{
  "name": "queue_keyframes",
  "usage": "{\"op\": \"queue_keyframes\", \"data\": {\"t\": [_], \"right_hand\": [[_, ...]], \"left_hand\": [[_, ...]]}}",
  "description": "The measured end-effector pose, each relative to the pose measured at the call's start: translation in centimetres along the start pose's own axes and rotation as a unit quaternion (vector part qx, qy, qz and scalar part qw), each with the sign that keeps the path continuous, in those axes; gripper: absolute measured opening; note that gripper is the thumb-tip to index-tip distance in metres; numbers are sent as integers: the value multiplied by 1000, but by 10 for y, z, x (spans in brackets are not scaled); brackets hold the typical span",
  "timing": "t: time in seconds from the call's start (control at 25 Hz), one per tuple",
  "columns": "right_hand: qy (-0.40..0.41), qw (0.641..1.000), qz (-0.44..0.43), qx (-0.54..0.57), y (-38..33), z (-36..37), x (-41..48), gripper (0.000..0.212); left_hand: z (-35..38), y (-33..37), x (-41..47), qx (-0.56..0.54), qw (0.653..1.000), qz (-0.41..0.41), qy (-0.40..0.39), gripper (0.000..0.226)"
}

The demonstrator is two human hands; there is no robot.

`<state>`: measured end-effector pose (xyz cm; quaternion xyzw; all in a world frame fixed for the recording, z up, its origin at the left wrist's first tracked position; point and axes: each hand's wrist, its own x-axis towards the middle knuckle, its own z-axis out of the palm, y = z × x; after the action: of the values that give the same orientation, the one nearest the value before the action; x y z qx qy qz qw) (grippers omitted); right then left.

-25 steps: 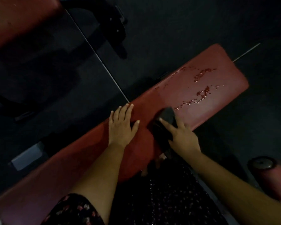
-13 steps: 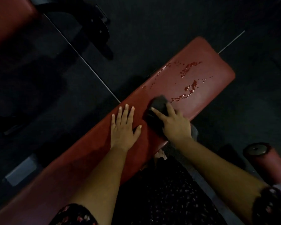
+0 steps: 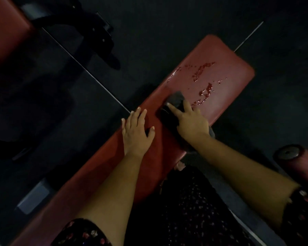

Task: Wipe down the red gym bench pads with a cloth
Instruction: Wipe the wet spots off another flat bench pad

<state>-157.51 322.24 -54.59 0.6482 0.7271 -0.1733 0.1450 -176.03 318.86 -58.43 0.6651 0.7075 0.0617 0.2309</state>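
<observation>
Right hand [image 3: 192, 122] pressed the cloth [image 3: 176, 98], fingers straight; left hand [image 3: 135, 134] lay flat on the pad [image 3: 236, 74]. Droplets [image 3: 205, 90] at the cloth's one o'clock awaited wiping.

The pad [image 3: 229, 82] runs slantwise from the near left to the far right, over the floor [image 3: 167, 23]. The left hand [image 3: 135, 134] lies flat on the pad's middle, by its left edge. Just to its right the right hand [image 3: 192, 125] lies on the cloth [image 3: 176, 98], which sits on the pad and reaches its right edge. Beyond the cloth, wet patches [image 3: 205, 90] lie on the pad's far end. A roller [image 3: 299, 166] stands well apart to the right. A second pad [image 3: 5, 32] fills the far left corner, with a bracket [image 3: 100, 38] just to its right. A foot plate [image 3: 34, 197] lies on the floor left of the pad's near end.
</observation>
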Motion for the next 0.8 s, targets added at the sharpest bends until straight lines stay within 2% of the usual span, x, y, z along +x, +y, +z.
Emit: {"op": "queue_keyframes", "data": {"t": [0.2,0.32,0.4,0.48,0.68,0.8], "right_hand": [[-2,997,47,-57,67,55,-95,98],[7,995,80,-62,78,59,-100,95],[13,995,82,-52,71,45,-75,84],[15,997,47,-61,57,25,-39,73],[33,987,-102,-120,15,-19,47,62],[28,984,-112,-134,-4,-36,84,58]], "left_hand": [[15,17,7,21,998,40,-42,77],[24,20,6,37,996,35,-73,76],[27,19,5,50,996,35,-67,75],[29,18,3,60,996,39,-58,74],[32,20,3,67,997,38,-31,73],[31,23,2,71,997,22,2,69]]}}
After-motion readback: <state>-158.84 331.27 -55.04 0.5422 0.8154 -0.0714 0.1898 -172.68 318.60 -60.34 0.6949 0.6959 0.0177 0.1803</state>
